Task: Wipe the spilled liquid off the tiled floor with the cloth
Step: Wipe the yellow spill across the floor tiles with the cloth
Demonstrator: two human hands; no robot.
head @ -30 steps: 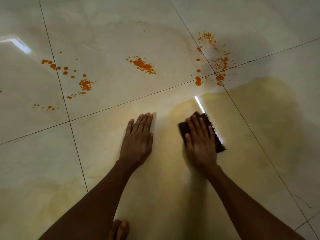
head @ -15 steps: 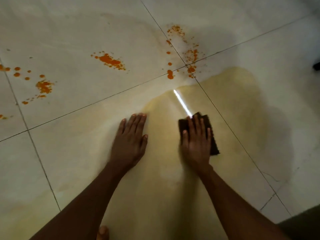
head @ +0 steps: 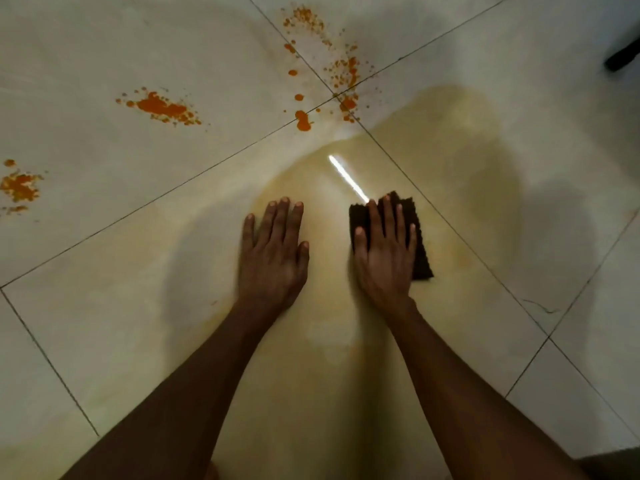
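My right hand (head: 386,252) lies flat with straight fingers on a dark brown folded cloth (head: 420,251), pressing it to the pale tiled floor (head: 104,306). My left hand (head: 273,252) rests flat on the floor beside it, fingers straight, holding nothing. A yellowish wet smear (head: 450,140) spreads around and beyond both hands. Orange splatters lie farther off: one patch (head: 162,107) at upper left, drops (head: 303,121) near the tile joint, a scatter (head: 341,69) around the grout crossing, and another patch (head: 19,185) at the left edge.
Dark grout lines cross the floor, meeting at a crossing (head: 335,95) above the cloth. A bright light reflection (head: 348,178) streaks the tile just beyond the cloth. A dark object (head: 621,57) pokes in at the upper right edge. A hairline crack (head: 540,306) marks the tile at right.
The view has shifted right, so the splatters slid left in the frame. My right hand slid the cloth slightly, turning it more upright. The left hand stays planted on the floor.
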